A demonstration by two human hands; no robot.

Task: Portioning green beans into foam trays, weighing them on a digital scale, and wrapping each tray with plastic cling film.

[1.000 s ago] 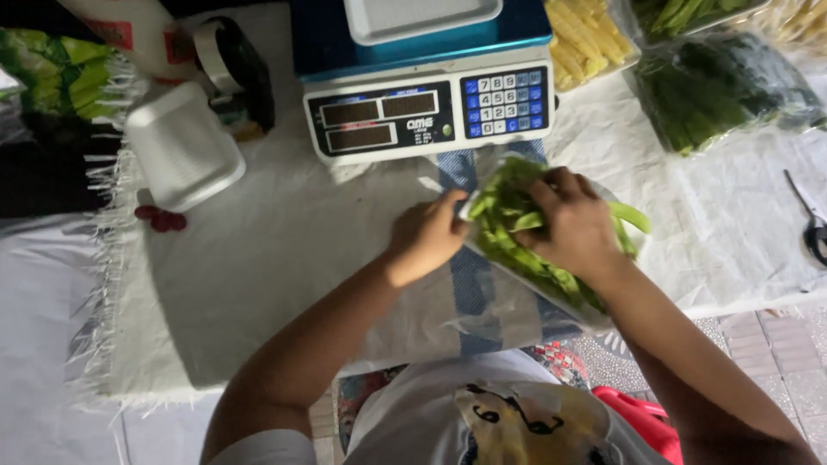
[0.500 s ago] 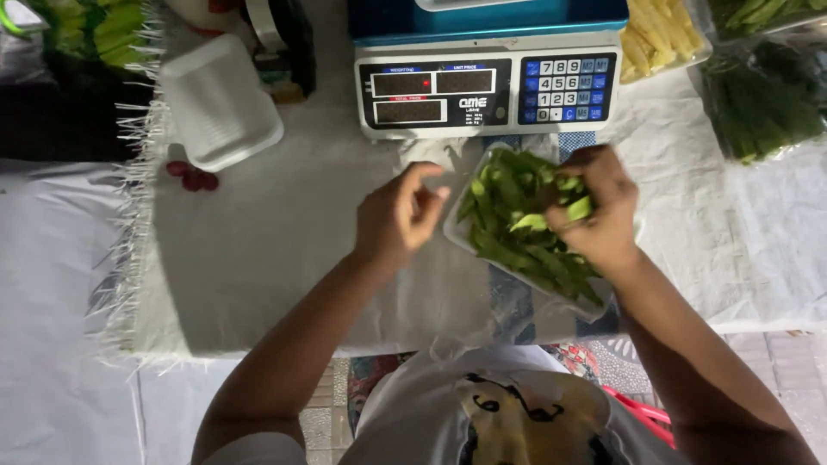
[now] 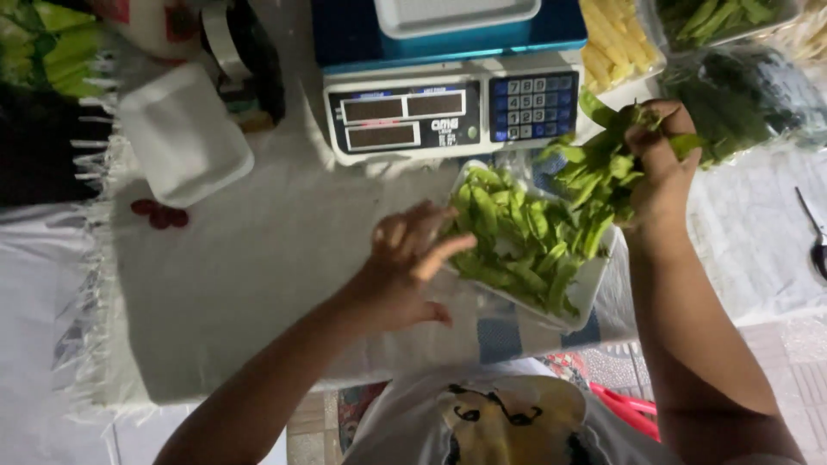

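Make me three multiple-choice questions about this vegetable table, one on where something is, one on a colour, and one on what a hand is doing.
1. Where is the weighing scale?
A. Behind the tray of green pods
B. On the floor
C. Under the tray

2. What colour is the empty foam tray at the left?
A. Black
B. White
C. Red

3. What is the right hand doing?
A. Resting flat on the cloth
B. Pressing scale keys
C. Holding a bunch of pods above the tray

Answers:
1. A, the scale sits farther from the person than the tray.
2. B, the foam is plain white.
3. C, its fingers are closed around a clump of pods lifted over the tray's far corner.
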